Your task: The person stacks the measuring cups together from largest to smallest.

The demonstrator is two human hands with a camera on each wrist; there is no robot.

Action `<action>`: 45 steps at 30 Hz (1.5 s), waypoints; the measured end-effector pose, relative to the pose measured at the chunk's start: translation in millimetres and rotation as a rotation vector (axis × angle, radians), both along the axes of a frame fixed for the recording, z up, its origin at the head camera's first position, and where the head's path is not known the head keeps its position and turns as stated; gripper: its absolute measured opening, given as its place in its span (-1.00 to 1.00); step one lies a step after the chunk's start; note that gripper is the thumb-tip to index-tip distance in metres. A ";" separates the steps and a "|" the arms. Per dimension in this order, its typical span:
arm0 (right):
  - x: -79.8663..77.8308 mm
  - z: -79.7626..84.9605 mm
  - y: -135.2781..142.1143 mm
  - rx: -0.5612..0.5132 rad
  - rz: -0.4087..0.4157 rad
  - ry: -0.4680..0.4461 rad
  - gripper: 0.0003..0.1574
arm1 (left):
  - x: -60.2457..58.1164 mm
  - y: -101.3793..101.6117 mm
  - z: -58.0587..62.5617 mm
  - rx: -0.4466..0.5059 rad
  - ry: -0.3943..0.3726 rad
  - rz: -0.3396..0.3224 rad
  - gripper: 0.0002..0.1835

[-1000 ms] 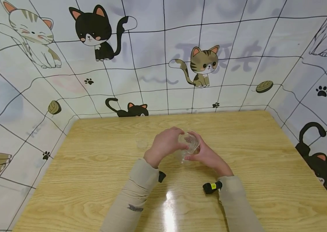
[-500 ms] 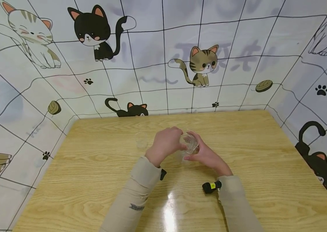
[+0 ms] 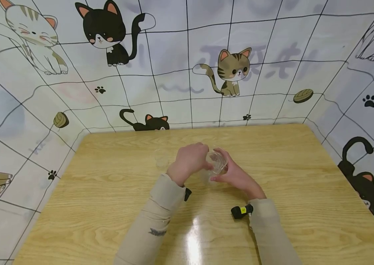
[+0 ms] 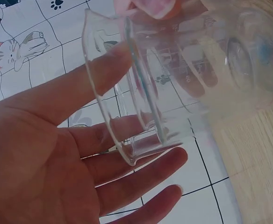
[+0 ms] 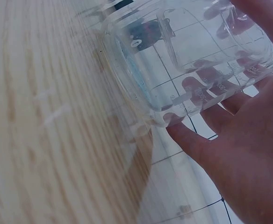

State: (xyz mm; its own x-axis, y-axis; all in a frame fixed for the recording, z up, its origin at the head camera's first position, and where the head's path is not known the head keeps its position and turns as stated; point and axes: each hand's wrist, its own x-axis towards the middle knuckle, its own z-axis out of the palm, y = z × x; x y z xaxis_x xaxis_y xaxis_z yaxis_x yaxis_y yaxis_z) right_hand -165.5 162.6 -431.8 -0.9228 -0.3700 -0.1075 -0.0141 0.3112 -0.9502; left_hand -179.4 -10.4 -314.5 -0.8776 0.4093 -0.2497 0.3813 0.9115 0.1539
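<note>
two hands are at work over one wooden bench (image 3: 117,206), and they meet on two clear, see-through beakers, a smaller one seemingly set partly inside a larger one. the left hand (image 3: 191,161) grips the smaller beaker (image 4: 113,107) by its rim, thumb on one side and fingers on the other. the right hand (image 3: 234,175) is wrapped around the larger beaker (image 5: 178,65), which carries printed marks on its wall. the pair is held tilted around the middle of the bench; whether the base touches the wood, i cannot tell.

a third clear vessel (image 3: 161,160), one only and very faint, is on the bench to the left of the left hand, apart from it. two beige sleeves show, and at their cuffs two small black devices, the right one (image 3: 241,211) bearing one yellow label. behind, the wall covering (image 3: 173,84) shows seven cartoon cats, some cut off by the edge, two yarn balls and four paw prints.
</note>
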 end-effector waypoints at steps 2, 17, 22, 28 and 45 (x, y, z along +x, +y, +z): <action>-0.4 0.4 0.4 0.001 0.001 0.000 0.21 | -2.1 -0.7 1.1 0.012 -0.035 0.010 -0.45; -2.3 -0.6 1.4 -0.003 0.008 -0.008 0.21 | -8.0 -1.0 5.5 0.035 -0.134 0.026 -0.40; -2.2 -0.6 1.3 -0.002 0.010 -0.015 0.20 | -9.6 -2.3 5.7 0.051 -0.148 0.017 -0.41; -1.3 0.5 1.2 0.002 0.011 -0.018 0.23 | -12.9 -4.9 3.4 0.087 -0.177 0.001 -0.40; -2.4 0.8 2.1 0.004 0.037 0.016 0.28 | -20.1 -8.1 4.1 0.137 -0.291 -0.034 -0.40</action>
